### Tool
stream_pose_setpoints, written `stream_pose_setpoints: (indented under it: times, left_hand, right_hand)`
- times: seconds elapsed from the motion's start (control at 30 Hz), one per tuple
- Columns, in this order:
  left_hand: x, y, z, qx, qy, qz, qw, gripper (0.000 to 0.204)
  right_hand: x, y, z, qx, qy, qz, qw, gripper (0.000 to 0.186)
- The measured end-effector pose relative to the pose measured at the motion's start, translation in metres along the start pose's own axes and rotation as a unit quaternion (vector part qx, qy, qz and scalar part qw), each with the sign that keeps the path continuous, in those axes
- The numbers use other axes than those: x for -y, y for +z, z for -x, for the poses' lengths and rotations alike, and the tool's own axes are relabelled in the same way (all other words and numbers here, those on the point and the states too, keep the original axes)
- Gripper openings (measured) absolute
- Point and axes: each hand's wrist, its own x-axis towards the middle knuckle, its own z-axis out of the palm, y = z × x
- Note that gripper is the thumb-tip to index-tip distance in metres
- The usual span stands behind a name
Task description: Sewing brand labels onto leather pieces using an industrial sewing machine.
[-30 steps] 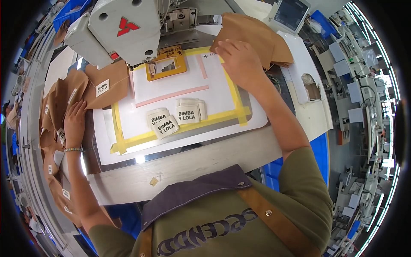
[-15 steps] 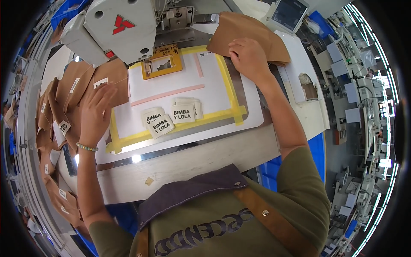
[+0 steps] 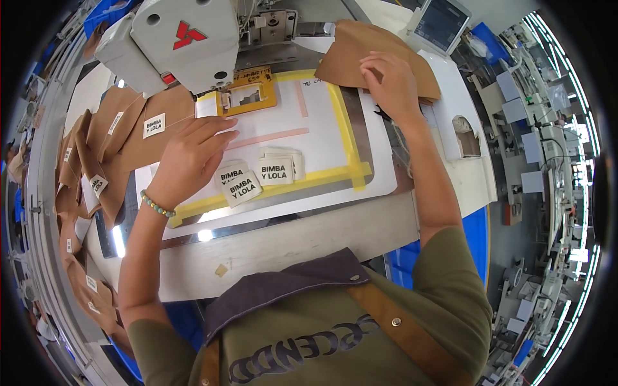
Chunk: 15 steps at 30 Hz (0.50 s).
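My left hand is open above the left side of the white template sheet, fingers stretched rightward with nothing in them. Just right of it lie several loose white labels with dark lettering. My right hand is over a stack of brown fabric pieces at the back right. Its fingers are bent, a gap shows between thumb and forefinger, and no piece is lifted. Behind the template stands a white sewing machine head. A yellow frame clamp lies under it.
Brown pieces with labels attached overlap at the left and hang past the table's edge. Yellow tape borders the template. A control screen stands at the back right, a white box with a torn opening nearer. Blue bins sit below.
My left hand has moved right from the labelled brown pieces to over the template, uncovering a label. My right hand has shifted slightly right over the stack, which stays put.
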Motion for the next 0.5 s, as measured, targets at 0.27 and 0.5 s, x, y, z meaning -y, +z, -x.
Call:
stream_pose_setpoints:
  times: [0.27,0.5]
  left_hand:
    - [-0.013,0.027,-0.034,0.002,0.047,0.068,0.997,0.025]
    - [-0.024,0.056,-0.080,0.045,0.031,0.118,0.991,0.029]
  right_hand:
    - [0.006,0.015,0.007,-0.034,-0.174,0.173,0.969,0.010]
    - [-0.005,0.009,0.014,-0.016,0.072,-0.097,0.993,0.009]
